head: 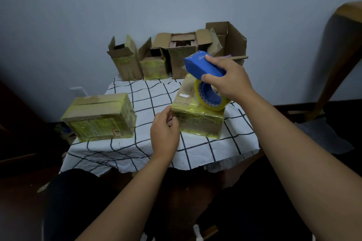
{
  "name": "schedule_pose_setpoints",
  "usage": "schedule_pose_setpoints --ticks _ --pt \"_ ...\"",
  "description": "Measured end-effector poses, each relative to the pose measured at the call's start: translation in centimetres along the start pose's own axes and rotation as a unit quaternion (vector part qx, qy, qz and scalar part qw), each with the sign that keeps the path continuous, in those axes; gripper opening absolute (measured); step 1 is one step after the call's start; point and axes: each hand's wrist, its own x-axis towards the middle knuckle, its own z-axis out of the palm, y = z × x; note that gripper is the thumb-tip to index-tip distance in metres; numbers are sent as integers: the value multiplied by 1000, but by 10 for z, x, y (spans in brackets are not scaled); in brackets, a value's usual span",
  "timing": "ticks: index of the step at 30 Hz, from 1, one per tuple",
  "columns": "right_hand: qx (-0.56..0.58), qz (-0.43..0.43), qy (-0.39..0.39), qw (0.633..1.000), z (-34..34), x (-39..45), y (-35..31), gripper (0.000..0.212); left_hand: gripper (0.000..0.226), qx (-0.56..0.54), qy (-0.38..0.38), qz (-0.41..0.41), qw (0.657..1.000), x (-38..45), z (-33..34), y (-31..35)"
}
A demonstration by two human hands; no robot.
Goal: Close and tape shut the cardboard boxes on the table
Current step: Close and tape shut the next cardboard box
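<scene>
Right hand (228, 78) grips blue tape dispenser (203, 68) over closed, yellow-taped box (197, 121); left hand (164, 133) loosely curled, empty.

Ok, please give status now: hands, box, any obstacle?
Right hand grips tape dispenser over near box. Left hand at its corner. Four boxes behind open.

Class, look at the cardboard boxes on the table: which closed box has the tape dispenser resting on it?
The closed box at the right front, under the blue tape dispenser. The other closed box sits left with nothing on it.
</scene>
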Motion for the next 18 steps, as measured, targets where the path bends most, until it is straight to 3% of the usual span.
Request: schedule_pose_setpoints --ticks 5,10,14,18 --pt "2 2 3 1000 1 0 1 63 47 68 -28 26 997 -3 -1 2" --pt "0 2 0 1000 0 -1 0 63 42 8 -48 24 999 -1 -7 -1" --pt "6 1 4 1000 -2 -2 1 62 26 92 -93 83 988 29 -18 -8" --pt "-1 -2 3 1000 -1 -1 2 61 19 187 -144 171 957 46 -30 -8"
